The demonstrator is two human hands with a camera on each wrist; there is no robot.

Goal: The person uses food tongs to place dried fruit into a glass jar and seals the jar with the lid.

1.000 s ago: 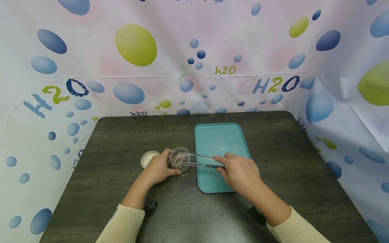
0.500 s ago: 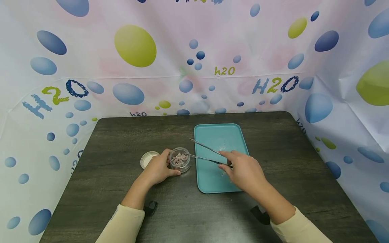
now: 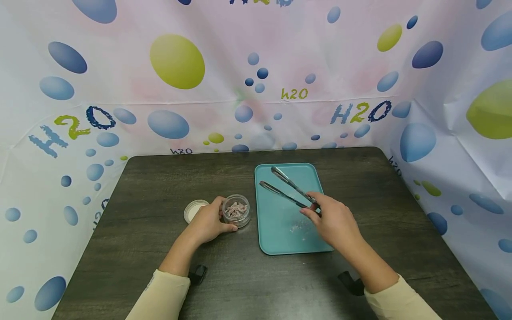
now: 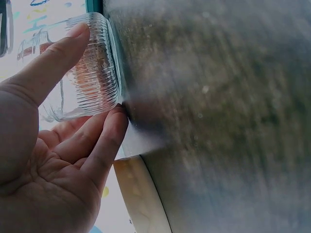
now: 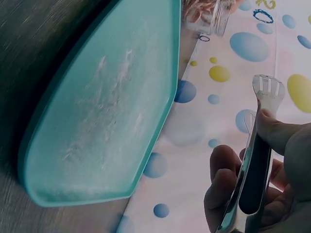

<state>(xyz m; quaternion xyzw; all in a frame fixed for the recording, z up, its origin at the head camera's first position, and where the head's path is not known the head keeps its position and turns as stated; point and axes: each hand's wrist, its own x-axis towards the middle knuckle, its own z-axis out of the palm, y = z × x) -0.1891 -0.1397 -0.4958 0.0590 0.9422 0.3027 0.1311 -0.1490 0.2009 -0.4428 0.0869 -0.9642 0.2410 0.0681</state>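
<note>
My left hand (image 3: 207,223) holds a small ribbed glass jar (image 4: 99,77) upright on the table, thumb on one side and fingers on the other. Pale, curled pieces (image 3: 237,209) lie inside the uncovered jar. In my right hand (image 3: 335,221) are metal tongs (image 3: 290,182), gripped near their joined end. Their two arms stand spread above a turquoise tray (image 3: 276,238), pointing up and left, with nothing between the tips. Whitish crumbs (image 5: 104,104) are scattered across the tray. A round cream-coloured lid (image 3: 194,210) lies just left of the jar, partly behind my left hand.
The dark wood-grain table (image 3: 160,178) reaches back to a white patterned sheet (image 3: 224,66) with blue and green bubbles, which also rises along the sides. The tray's low rim stands a little right of the jar.
The tongs have come out of the jar and moved right, over the tray, their arms spreading and then tilting away from the jar. The left hand and the jar have stayed in place.
</note>
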